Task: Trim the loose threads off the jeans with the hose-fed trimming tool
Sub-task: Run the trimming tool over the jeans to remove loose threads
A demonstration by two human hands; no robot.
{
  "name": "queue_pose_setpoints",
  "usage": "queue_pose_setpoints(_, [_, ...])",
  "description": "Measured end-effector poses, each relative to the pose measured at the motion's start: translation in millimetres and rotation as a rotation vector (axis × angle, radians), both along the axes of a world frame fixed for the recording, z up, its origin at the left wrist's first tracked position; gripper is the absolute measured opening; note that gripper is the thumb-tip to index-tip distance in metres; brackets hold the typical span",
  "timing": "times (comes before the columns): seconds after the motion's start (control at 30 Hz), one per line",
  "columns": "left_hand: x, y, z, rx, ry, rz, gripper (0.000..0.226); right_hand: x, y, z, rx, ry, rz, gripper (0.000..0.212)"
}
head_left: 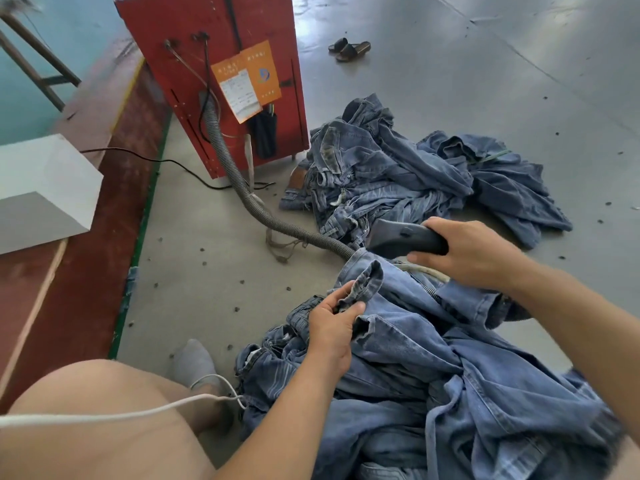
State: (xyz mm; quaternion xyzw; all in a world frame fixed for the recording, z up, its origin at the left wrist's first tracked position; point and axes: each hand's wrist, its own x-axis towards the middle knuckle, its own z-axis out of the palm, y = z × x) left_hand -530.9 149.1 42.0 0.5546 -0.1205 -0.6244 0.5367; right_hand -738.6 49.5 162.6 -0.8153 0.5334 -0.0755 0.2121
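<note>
A pile of blue jeans [433, 368] lies across my lap and the floor in front of me. My left hand [334, 323] pinches a folded hem of the top pair and holds it raised. My right hand [474, 252] grips the dark grey handle of the trimming tool [398, 237], which hovers just above and beyond that hem, its head pointing left. A grey ribbed hose [242, 188] runs from the tool across the floor up into a red machine cabinet [214, 64].
A second heap of jeans [398, 174] lies on the grey floor beyond the tool. A white block [45, 188] sits on the red ledge at left. Sandals [349, 49] lie far back. A white cord [138, 410] crosses my bare knee; my socked foot [194, 362] rests nearby.
</note>
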Motion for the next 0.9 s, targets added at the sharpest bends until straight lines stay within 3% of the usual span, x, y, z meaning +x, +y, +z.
queue_pose_setpoints(0.17, [-5,-1,2,-0.029,-0.045,-0.028,0.040,4,21,-3,0.141,0.213,0.197,0.025])
queue_pose_setpoints(0.3, [-6,5,1,-0.036,-0.102,-0.077,0.041,27,26,-9,-0.006,0.092,0.190,0.029])
queue_pose_setpoints(0.43, [0,4,9,-0.074,0.045,-0.066,0.036,6,15,6,0.005,0.012,0.097,0.029])
queue_pose_setpoints(0.57, [1,-1,15,-0.100,0.211,-0.054,0.033,-10,16,6,0.093,0.166,0.138,0.026])
queue_pose_setpoints(0.73, [-6,10,16,-0.129,0.103,-0.145,0.042,11,26,-3,0.065,0.053,0.233,0.025])
queue_pose_setpoints(0.9, [-7,10,14,0.022,-0.143,-0.127,0.033,-6,12,13,0.033,-0.059,0.028,0.026])
